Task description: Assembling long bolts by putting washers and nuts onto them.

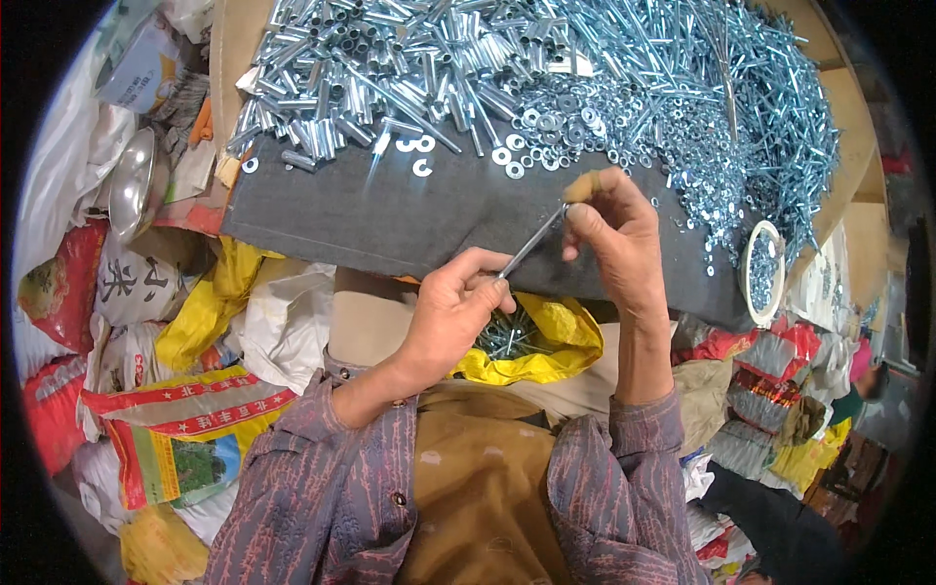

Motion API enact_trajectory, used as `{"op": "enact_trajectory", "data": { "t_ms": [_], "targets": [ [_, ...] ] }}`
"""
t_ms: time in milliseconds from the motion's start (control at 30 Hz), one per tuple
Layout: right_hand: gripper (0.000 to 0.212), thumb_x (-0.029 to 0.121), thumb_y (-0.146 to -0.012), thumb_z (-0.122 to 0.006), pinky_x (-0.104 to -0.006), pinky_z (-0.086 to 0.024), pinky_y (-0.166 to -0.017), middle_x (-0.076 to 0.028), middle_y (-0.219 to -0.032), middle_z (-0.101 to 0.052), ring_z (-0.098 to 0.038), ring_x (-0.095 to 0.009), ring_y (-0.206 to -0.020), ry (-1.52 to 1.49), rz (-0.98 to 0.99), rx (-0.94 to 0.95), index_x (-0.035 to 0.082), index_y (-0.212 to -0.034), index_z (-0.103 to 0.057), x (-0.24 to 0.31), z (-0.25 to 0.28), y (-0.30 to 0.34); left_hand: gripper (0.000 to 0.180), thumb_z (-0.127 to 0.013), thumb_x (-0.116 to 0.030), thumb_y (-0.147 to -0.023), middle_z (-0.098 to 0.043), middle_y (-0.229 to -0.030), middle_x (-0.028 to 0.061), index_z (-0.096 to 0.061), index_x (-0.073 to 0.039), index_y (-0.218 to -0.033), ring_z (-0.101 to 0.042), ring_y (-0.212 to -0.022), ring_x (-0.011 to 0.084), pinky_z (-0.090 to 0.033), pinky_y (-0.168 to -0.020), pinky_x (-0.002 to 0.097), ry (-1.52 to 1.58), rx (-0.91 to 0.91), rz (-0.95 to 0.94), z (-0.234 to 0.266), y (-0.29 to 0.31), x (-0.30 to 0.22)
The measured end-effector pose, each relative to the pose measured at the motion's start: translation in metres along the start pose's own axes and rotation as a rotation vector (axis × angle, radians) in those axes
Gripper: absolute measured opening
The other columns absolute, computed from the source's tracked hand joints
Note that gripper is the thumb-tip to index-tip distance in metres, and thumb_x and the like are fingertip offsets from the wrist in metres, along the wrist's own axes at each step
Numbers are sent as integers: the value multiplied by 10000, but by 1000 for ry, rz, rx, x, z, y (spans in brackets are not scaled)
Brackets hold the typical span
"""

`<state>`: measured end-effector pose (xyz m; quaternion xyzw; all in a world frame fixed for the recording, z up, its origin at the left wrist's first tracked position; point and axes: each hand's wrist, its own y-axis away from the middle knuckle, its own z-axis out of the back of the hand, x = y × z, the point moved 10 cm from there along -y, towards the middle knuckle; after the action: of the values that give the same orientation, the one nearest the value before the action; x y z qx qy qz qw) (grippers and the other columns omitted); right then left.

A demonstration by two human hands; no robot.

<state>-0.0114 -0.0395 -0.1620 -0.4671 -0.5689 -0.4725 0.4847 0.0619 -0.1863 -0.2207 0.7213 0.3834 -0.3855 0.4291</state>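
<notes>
A slim metal rod (531, 242) slants up to the right between my hands, above the dark cloth (380, 219). My left hand (458, 307) is closed around its lower end, thumb against the fingers. At its upper end, the thumb and forefinger of my right hand (616, 229) are pinched together; a tan covering wraps that forefinger. Whether a small part sits between those fingertips is hidden. Below my hands, a yellow bag (575, 341) lies open in my lap with metal rods (507, 336) inside. Several loose washers (514, 170) lie on the cloth beyond my hands.
Metal tubes (331, 97) are heaped at the far left, small washers and nuts (673, 136) in the middle, thin screws (790, 146) at the right. A white-rimmed container (763, 273) stands at the cloth's right edge. Sacks (185, 429) and a metal bowl (136, 185) crowd the left.
</notes>
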Motion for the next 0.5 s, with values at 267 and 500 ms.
{"op": "enact_trajectory", "data": {
  "t_ms": [267,500],
  "targets": [
    [90,47,-881,-609,-255,-534,-554,-59,-755,-574,-573,-115,-617,-161,-107,-22,-1,-948,-576,-9,20,24,179,-556,-8,-880,-623,-802,35,-615,28,-1045,-574,-735,101,-475,-690,263,-383,-28,-321,-8,0,-32],
    [216,179,-947,-555,-269,-535,-575,-77,-790,-582,-590,-139,-677,-644,-263,417,-18,-1035,-574,-10,-8,46,162,-561,-54,-891,-605,-754,35,-627,3,-1027,-462,-560,37,-358,-496,183,77,326,101,-26,-5,5]
  ]
}}
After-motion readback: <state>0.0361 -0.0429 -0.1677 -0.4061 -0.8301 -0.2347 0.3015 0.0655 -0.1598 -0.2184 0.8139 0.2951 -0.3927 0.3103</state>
